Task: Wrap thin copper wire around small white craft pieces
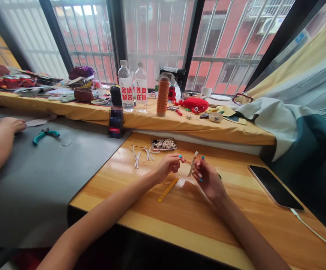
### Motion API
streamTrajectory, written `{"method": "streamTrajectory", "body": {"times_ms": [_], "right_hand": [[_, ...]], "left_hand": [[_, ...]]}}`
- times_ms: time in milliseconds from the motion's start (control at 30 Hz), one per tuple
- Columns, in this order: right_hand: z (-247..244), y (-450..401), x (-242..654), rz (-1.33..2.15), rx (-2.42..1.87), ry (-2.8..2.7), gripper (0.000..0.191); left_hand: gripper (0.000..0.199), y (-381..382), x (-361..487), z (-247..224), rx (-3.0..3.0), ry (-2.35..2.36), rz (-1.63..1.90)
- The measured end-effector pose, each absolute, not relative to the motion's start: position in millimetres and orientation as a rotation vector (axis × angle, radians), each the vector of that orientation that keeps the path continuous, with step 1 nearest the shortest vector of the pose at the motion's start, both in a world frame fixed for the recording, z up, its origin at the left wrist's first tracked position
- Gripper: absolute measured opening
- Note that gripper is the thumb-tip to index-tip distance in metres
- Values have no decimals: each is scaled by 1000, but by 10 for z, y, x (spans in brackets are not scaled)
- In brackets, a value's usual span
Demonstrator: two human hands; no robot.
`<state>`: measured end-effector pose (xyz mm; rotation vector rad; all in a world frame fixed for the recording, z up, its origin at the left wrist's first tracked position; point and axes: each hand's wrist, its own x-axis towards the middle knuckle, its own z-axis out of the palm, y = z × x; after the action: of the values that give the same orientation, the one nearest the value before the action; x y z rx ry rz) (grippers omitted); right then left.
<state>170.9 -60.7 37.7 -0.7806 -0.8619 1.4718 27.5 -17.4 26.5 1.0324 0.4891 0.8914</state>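
Above the wooden table, my left hand (169, 164) pinches thin orange thread (189, 162) between thumb and fingertips. The thread runs across to a pale narrow strip (193, 163), which stands tilted in the fingers of my right hand (210, 180). Orange thread is looped near the strip's upper end. Right below my hands lie yellow tweezers (168, 190). A clear tray of small white and dark pieces (164, 149) sits behind my left hand. White strips (137, 160) and loose thread lie to its left.
A black tablet (275, 186) with a white cable lies right. On the cloth-covered ledge stand two bottles (141, 92) and an orange thread spool (163, 97). Far left, another person's hand (12, 124) is near teal pliers (46, 135) on a grey mat (39, 172).
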Motion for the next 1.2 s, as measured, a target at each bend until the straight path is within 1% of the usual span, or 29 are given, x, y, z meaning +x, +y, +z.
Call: {"method": "streamTrajectory", "body": {"times_ms": [200,300,433,600,867,1033,1200], "right_hand": [[357,-593,1733,1541,-769,-731,17],[321,-604,1693,1630,-801,-719,15],[299,-626,1635,1698,-774,-708,19],[290,-630,1592,1592,-724,-710,21],[196,-576,1614,1396,-749,-731,16],[206,-539,1660,1352,-849,-924,25],[191,-477,1686,1349,-930,-1004,32]], "left_hand": [[16,-261,261,341,991,358,888],[16,-321,259,372,1010,276,868],[14,-331,281,332,1041,261,852],[15,-262,302,269,917,365,957],[18,-297,335,294,870,437,929],[16,-279,350,256,885,488,930],[11,-231,363,182,900,526,902]]}}
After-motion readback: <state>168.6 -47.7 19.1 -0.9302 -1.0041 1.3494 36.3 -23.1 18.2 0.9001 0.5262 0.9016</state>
